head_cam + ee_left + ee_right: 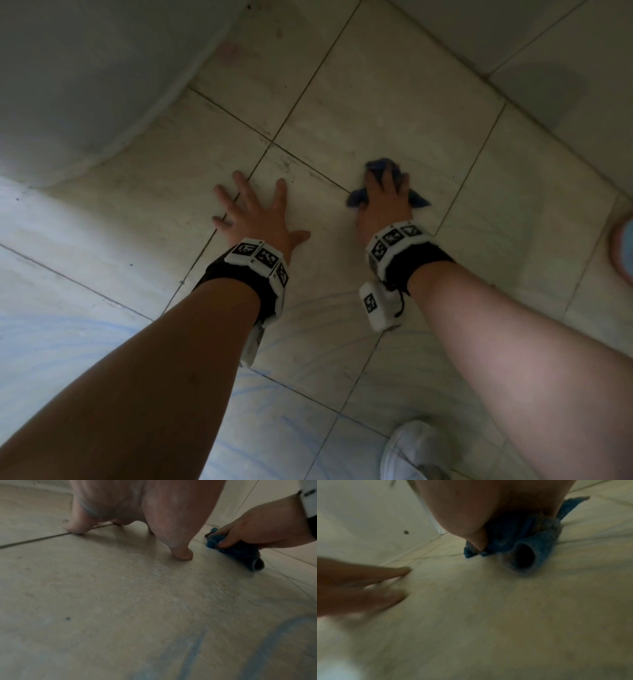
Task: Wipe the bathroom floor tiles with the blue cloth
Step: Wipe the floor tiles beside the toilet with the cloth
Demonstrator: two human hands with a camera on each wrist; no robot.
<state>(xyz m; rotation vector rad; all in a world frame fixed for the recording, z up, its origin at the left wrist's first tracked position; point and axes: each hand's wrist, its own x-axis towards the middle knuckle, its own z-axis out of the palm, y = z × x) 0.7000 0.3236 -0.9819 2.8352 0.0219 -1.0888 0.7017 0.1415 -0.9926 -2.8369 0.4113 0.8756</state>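
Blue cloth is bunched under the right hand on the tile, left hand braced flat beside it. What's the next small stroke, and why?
Probably drag the blue cloth leftward along the grout line, toward the left hand. The right hand already grips it against the floor tiles, and dark smudges show near that line, between the hands.

Dim bathroom; pale tiled wall (pixel 565 44); white curved fixture (pixel 85 78); dark grout lines (pixel 308 85)
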